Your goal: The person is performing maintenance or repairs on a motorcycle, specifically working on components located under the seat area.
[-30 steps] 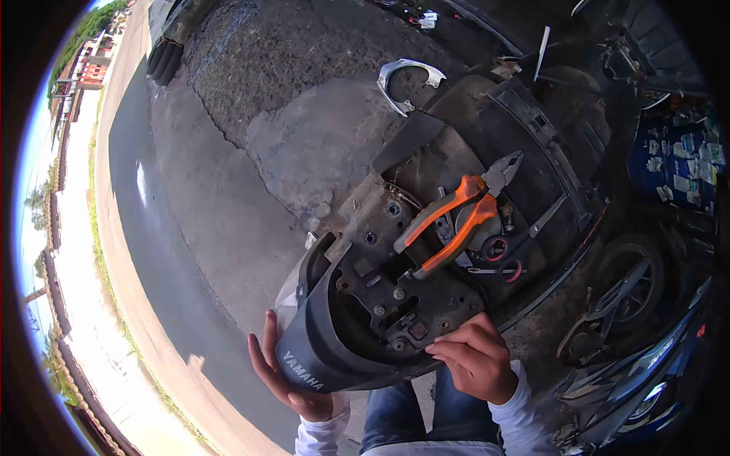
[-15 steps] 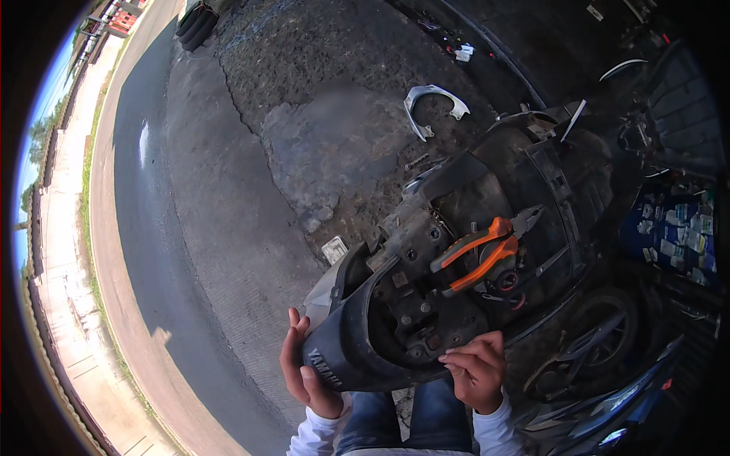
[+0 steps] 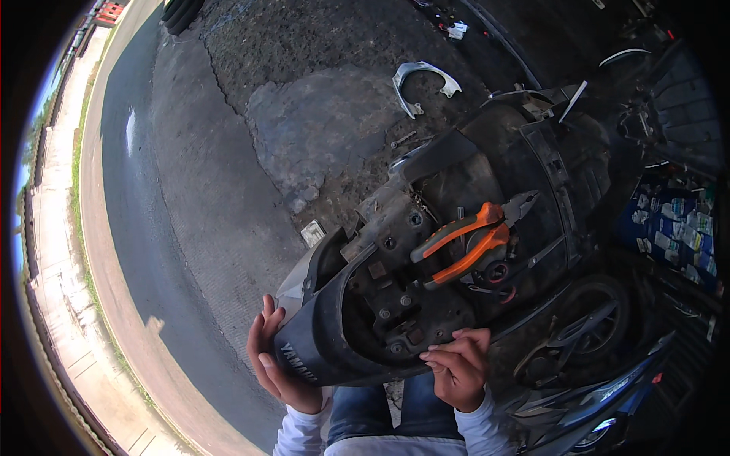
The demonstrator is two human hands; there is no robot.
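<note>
The dark tail cover [image 3: 315, 334] of a scooter, rounded at its near end, lies in front of me. My left hand [image 3: 283, 372] wraps round its left corner, thumb on top and fingers along the side. At the right, my right hand [image 3: 460, 368] pinches the cover's rim between thumb and fingertips. A pair of pliers [image 3: 480, 245] with orange and grey handles rests on the scooter body just beyond, jaws pointing away to the right. Bolts and brackets show inside the cover's opening. Under the cover, the hidden fingertips of my left hand cannot be made out.
On the ground ahead lies a silver curved grab rail [image 3: 403, 83]. Stacked tyres [image 3: 181, 14] stand at the far left. To the right are a wheel [image 3: 601, 323], another two-wheeler's bodywork [image 3: 601, 406] and a blue surface with small packets [image 3: 673, 228]. A road edges the left.
My view has swung slightly, so the scooter, pliers and both hands appear farther left. Both hands keep their hold on the tail cover, and the pliers stay in place.
</note>
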